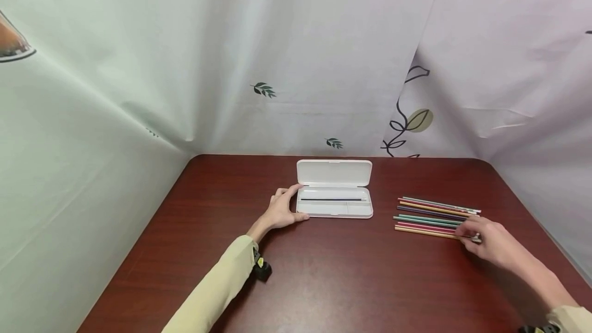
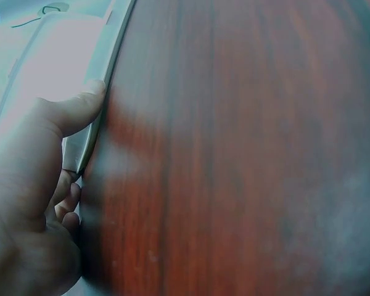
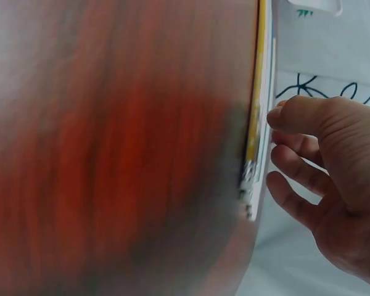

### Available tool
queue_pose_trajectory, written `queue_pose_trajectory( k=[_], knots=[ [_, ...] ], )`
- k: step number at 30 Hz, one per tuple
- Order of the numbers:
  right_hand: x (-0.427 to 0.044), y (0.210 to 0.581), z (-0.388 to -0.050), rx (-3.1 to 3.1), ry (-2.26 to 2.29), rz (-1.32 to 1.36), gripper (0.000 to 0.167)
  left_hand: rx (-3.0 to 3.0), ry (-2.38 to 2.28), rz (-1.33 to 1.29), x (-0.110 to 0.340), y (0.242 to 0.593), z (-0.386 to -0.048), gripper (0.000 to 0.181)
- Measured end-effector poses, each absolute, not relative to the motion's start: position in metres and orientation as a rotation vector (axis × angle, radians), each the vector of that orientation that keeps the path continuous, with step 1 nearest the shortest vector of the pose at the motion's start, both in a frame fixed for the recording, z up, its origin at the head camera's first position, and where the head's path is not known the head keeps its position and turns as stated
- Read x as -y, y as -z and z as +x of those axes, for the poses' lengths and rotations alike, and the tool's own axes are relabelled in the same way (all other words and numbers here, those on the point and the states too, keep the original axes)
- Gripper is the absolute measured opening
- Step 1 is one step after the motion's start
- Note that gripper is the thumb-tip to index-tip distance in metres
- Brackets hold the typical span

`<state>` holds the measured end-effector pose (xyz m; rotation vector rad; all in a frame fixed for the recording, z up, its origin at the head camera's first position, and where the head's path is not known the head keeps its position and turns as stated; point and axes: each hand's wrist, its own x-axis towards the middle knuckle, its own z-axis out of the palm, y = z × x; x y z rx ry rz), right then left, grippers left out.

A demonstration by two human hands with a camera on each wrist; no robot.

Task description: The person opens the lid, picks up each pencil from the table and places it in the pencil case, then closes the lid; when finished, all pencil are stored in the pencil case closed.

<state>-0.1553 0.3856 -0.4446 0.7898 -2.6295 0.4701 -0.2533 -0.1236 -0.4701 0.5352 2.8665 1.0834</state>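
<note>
A white pencil case (image 1: pixel 337 215) lies with its lid raised, a dark pencil (image 1: pixel 330 199) inside its rear compartment. My left hand (image 1: pixel 279 209) grips the case's left end, thumb at the front corner and fingers toward the back; the left wrist view shows the thumb against the case edge (image 2: pixel 94 132). On the right, several coloured pencils lie side by side. My right hand (image 1: pixel 487 240) is at the eraser ends of the front ones, fingers bent. In the right wrist view, the fingers of the right hand (image 3: pixel 333 166) are apart beside a yellow pencil (image 3: pixel 254 117); contact is unclear.
The dark red-brown table (image 1: pixel 351 276) has a patterned pale cloth (image 1: pixel 324 66) hanging behind it and along its sides. Between the case and the pencils is a stretch of bare table. The pencils lie in a rear group and a front group.
</note>
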Motion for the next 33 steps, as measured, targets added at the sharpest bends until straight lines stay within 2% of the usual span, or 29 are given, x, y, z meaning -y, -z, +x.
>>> queue_pose_trajectory(
  k=[20, 33],
  knots=[
    [-0.3953, 0.4537, -0.1491, 2.715, -0.417, 0.657, 0.035, -2.865, -1.077, 0.549, 0.1240, 0.4695, -0.2538, 0.087],
    [-0.3964, 0.4533, -0.1540, 2.751, -0.458, 0.742, 0.035, -2.872, -1.078, 0.541, 0.1237, 0.4693, -0.2527, 0.088]
  ],
)
